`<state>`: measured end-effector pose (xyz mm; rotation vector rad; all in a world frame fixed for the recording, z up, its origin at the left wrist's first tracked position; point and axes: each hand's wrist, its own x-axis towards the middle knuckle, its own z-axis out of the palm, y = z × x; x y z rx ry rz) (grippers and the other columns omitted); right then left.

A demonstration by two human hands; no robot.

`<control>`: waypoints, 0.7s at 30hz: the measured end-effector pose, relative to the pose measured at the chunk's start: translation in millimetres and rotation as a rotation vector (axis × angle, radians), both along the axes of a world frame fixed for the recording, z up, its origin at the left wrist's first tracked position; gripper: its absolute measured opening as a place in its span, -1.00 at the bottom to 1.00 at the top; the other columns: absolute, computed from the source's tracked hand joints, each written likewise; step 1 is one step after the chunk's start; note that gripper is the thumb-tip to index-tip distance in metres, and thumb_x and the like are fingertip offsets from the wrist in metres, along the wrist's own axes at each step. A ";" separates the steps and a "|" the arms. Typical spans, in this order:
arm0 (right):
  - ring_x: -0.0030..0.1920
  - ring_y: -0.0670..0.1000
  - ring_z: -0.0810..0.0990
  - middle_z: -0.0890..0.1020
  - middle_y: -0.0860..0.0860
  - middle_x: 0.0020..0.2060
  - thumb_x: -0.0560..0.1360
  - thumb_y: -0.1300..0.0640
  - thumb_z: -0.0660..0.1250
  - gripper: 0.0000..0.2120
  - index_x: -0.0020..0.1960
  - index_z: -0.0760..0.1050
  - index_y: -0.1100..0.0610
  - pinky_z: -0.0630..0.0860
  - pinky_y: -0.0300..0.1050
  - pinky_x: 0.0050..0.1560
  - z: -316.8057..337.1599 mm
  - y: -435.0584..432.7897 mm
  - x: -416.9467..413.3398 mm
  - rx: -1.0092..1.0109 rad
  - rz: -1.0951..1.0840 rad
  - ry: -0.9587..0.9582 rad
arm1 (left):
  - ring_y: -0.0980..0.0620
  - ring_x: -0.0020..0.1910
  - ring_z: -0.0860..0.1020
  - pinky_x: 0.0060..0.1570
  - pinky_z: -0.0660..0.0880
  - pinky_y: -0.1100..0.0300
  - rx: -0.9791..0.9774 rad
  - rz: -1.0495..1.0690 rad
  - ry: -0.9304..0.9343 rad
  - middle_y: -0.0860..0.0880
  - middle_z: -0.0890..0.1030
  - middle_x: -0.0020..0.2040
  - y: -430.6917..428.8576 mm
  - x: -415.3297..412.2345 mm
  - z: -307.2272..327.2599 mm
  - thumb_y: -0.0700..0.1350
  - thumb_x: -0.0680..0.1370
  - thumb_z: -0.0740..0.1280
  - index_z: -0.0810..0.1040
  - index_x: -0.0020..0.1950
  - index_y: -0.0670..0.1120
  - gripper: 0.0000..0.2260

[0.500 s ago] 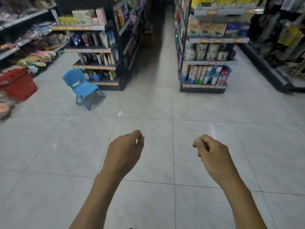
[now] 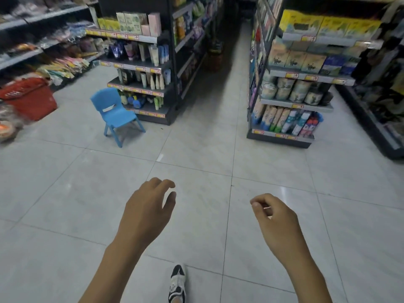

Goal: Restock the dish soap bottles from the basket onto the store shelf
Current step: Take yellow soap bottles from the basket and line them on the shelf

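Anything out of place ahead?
A small blue plastic chair stands angled on the tiled floor by the end of the toiletries shelf, odd among stock shelves. A red plastic basket sits on the floor by the left shelves.

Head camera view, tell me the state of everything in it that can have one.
left hand, fingers loosely curled, holding nothing
right hand, fingers curled in, nothing visibly held
red basket, upright on the floor, blurred, contents unclear
blue chair, upright, nobody on it
shelves, stocked
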<state>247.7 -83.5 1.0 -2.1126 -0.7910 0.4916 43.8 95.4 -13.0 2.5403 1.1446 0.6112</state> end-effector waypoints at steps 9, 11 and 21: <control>-0.20 -0.13 0.61 0.63 -0.19 -0.23 0.60 0.16 0.30 -0.78 -0.15 0.59 -0.08 0.45 -0.43 -0.23 3.9 153.9 38.0 -0.005 0.094 0.028 | -0.04 -0.29 0.56 -0.30 0.54 0.02 0.066 -0.196 0.066 0.05 0.59 -0.23 142.0 54.1 -4.3 -0.05 0.61 0.28 0.58 -0.01 -0.02 -0.89; -0.19 -0.15 0.58 0.61 -0.27 -0.23 0.60 0.15 0.30 -0.81 -0.13 0.58 -0.07 0.45 -0.39 -0.20 7.4 182.8 46.4 -0.058 0.190 -0.028 | -0.05 -0.33 0.52 -0.32 0.50 0.05 0.139 -0.279 0.150 0.04 0.55 -0.29 169.4 62.8 -6.7 -0.03 0.58 0.26 0.57 -0.08 -0.03 -0.87; -0.14 -0.02 0.63 0.64 -0.10 -0.19 0.63 0.09 0.26 -0.87 -0.02 0.56 -0.06 0.57 -0.09 -0.06 -14.1 298.1 114.5 -0.128 0.128 -0.034 | -0.12 -0.18 0.57 -0.18 0.52 0.00 0.049 -0.239 0.158 -0.02 0.61 -0.16 279.7 141.5 -8.6 -0.07 0.63 0.26 0.58 0.02 -0.07 -0.87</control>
